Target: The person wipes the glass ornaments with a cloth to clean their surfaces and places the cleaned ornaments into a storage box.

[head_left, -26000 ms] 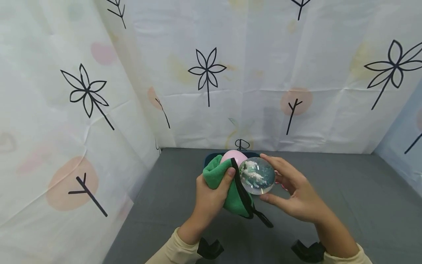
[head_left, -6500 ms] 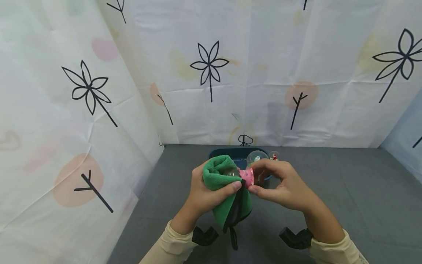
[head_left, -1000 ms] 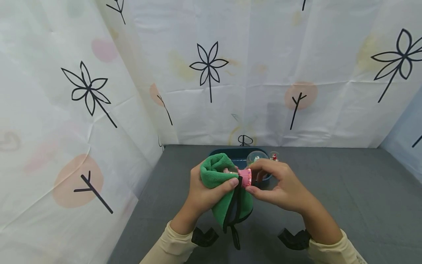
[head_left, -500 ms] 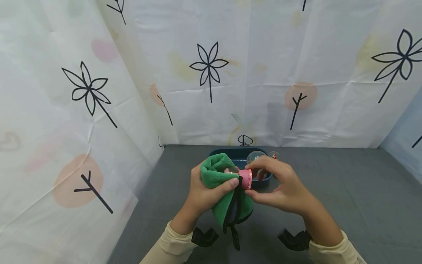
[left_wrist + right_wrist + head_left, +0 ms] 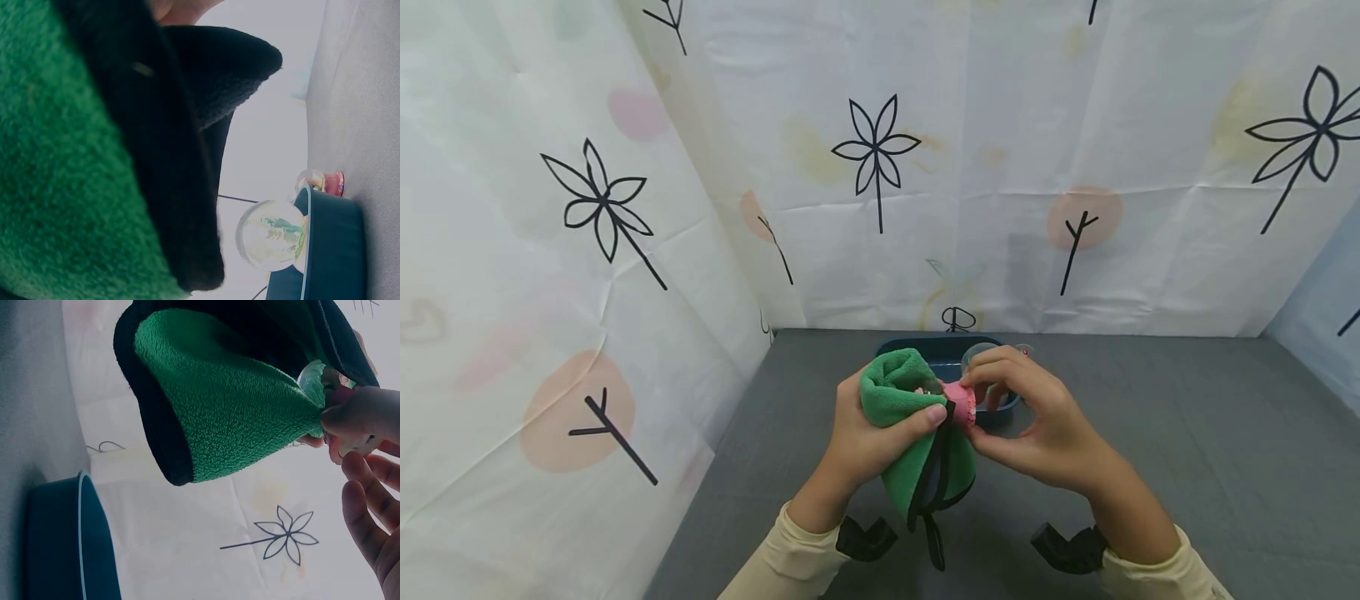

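Note:
My left hand (image 5: pixel 876 437) holds a green towel (image 5: pixel 891 396) with black edging, bunched around a small snow globe. The globe's pink base (image 5: pixel 959 403) sticks out of the towel on the right, lying sideways. My right hand (image 5: pixel 1037 417) pinches that base between thumb and fingers. In the right wrist view, part of the clear dome (image 5: pixel 312 381) shows inside the towel's fold, near the right fingers (image 5: pixel 369 487). Most of the dome is hidden by the cloth. A loose corner of the towel and its black loop hang below the hands.
Behind the hands stands a dark blue tray (image 5: pixel 917 343) on the grey table (image 5: pixel 1187 433). A larger snow globe (image 5: pixel 272 234) sits in it, and another small globe with a pinkish base (image 5: pixel 333 183) stands just beyond its rim. Patterned white cloth (image 5: pixel 970 167) hangs behind.
Long before, the right hand held the large globe against the towel; that globe now sits in the tray. Over the last second the right fingers shift on the pink base, which turns slightly.

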{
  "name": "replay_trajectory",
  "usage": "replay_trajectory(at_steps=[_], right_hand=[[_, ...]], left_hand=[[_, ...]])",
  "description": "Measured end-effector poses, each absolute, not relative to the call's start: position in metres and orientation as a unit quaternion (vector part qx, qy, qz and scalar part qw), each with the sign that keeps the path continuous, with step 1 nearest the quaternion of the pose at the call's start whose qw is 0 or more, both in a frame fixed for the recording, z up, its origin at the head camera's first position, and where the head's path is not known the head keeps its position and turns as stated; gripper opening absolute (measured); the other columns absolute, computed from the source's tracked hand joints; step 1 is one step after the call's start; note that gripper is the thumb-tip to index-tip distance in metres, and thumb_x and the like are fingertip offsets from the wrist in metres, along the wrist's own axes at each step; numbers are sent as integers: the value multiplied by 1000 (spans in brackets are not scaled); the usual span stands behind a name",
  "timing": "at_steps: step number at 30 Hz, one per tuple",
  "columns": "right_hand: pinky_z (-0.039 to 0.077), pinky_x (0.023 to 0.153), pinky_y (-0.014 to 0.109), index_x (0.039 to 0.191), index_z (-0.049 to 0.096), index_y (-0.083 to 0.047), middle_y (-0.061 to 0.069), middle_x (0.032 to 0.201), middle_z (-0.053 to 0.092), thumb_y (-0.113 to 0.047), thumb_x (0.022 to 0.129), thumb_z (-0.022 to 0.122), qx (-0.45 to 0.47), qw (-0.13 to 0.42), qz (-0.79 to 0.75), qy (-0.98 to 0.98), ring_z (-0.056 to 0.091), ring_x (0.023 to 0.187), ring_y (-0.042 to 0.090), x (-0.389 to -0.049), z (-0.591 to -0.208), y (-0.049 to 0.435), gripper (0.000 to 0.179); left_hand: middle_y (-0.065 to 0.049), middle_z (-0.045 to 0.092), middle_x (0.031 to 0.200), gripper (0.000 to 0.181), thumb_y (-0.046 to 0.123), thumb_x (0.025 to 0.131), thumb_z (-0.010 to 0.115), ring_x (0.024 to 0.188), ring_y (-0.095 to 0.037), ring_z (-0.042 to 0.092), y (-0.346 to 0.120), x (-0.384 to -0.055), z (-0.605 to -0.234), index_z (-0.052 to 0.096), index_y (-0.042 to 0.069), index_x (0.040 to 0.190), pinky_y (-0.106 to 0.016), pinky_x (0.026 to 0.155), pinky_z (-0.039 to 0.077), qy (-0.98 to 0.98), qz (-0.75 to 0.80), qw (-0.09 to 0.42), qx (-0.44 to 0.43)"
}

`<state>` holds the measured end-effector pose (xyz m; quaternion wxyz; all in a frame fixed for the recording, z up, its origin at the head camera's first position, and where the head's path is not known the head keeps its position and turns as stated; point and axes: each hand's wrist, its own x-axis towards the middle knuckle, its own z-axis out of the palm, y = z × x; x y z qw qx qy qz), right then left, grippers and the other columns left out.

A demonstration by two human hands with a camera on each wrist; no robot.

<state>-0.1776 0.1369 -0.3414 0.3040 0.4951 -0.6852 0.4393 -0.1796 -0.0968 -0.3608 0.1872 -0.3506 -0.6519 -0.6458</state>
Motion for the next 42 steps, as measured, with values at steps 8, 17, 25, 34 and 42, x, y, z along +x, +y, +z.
replay_trajectory(at_steps=[8,17,25,34,42], right_hand=[[53,73,20,115,67,2,14,117,64,-24,101,72,496,308,442,-681,56,96,17,-176,-341,136,31],[50,71,21,111,66,5,15,114,62,-18,102,68,510,332,430,-667,54,91,15,-178,-341,137,25],[59,74,21,132,62,-1,11,126,65,6,78,85,462,262,437,-726,65,96,12,-176,-340,143,59],[59,74,21,126,67,-4,8,117,69,-3,83,89,479,242,465,-704,63,92,15,-179,-340,147,47],[58,72,20,114,63,5,12,122,66,8,75,86,505,229,519,-651,66,108,15,-180,-340,151,45]], left_hand=[[-13,75,96,29,8,84,88,83,-20,74,-96,-179,-362,72,9,108,-39,72,66,-656,-648,180,-342],[-12,76,96,27,9,85,87,84,-19,75,-95,-178,-360,72,11,108,-39,74,66,-666,-651,148,-332],[-20,76,97,26,10,88,85,87,-18,76,-96,-179,-362,74,3,111,-39,77,67,-656,-662,153,-328],[-17,75,94,25,14,88,86,83,-18,74,-97,-179,-363,73,5,108,-39,72,66,-662,-655,143,-335],[-13,75,93,23,18,90,86,81,-18,73,-95,-179,-361,73,10,107,-38,67,65,-656,-650,147,-354]])
